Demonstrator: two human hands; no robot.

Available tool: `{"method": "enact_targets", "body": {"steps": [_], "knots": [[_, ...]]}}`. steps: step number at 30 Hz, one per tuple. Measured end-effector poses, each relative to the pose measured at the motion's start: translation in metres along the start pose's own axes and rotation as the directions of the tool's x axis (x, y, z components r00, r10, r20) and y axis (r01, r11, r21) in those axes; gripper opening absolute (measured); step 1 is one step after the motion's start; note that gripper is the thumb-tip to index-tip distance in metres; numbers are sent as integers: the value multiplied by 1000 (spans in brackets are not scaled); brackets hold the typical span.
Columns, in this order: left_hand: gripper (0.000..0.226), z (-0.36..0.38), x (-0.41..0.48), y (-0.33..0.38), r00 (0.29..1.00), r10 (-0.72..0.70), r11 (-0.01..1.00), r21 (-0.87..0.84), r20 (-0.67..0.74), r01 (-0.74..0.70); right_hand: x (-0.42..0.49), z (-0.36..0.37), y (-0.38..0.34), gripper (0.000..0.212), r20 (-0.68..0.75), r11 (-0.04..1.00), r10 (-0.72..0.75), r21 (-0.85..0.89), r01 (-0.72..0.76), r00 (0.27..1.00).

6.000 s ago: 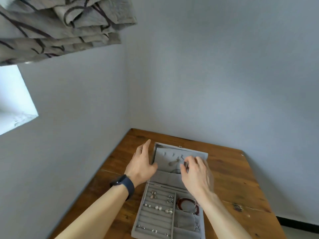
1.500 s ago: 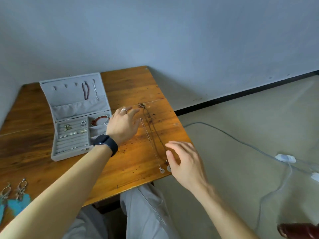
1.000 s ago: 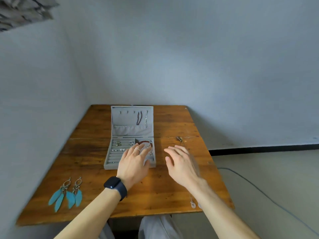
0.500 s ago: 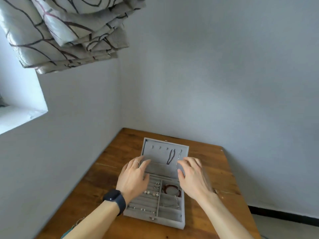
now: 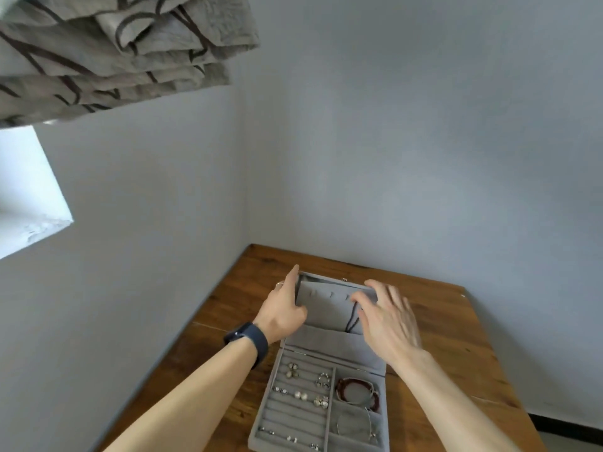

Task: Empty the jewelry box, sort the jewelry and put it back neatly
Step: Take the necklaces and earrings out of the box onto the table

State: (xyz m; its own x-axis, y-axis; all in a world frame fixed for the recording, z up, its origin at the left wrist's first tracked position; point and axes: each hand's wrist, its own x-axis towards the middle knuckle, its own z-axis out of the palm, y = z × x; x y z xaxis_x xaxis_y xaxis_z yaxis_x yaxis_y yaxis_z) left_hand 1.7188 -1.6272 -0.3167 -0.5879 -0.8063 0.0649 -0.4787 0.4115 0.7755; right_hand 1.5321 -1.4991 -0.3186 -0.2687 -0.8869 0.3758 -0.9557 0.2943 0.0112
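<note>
- L hand [image 5: 282, 313]: I see fingers straight, together, along left edge of lid [image 5: 321, 305].
- Jewelry box [image 5: 326, 347] open, centre of table [image 5: 456, 337]; dark necklace [image 5: 351, 321] hangs in lid.
- R hand [image 5: 388, 324]: fingers splayed by necklace; contact unclear.

The brown wooden worktop [image 5: 456, 337], marked with dark knots, bears a grey jewelry box [image 5: 323, 350], which lies flat with its lid open.
</note>
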Motion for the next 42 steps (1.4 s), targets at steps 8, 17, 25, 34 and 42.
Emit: {"method": "enact_targets", "body": {"steps": [8,17,25,34,42], "knots": [[78,-8,4,-9,999,12,1000,-16,-51,-13,7,-13,-3,32,-9,985,-81,-154,79,997],[74,-16,-1,-2,999,24,1000,-3,-43,-24,8,-74,5,12,-198,981,-88,152,119,976],[88,-32,-29,63,992,128,990,55,-5,-127,-8,-140,-13,5,-355,955,-156,184,232,922],[20,-62,-90,169,918,398,916,59,-9,-396,-39,-206,-32,7,-379,941,-201,183,286,903],[10,-71,-142,179,922,385,909,-184,26,-374,-99,-212,-32,22,-224,765,116,642,57,968]]}}
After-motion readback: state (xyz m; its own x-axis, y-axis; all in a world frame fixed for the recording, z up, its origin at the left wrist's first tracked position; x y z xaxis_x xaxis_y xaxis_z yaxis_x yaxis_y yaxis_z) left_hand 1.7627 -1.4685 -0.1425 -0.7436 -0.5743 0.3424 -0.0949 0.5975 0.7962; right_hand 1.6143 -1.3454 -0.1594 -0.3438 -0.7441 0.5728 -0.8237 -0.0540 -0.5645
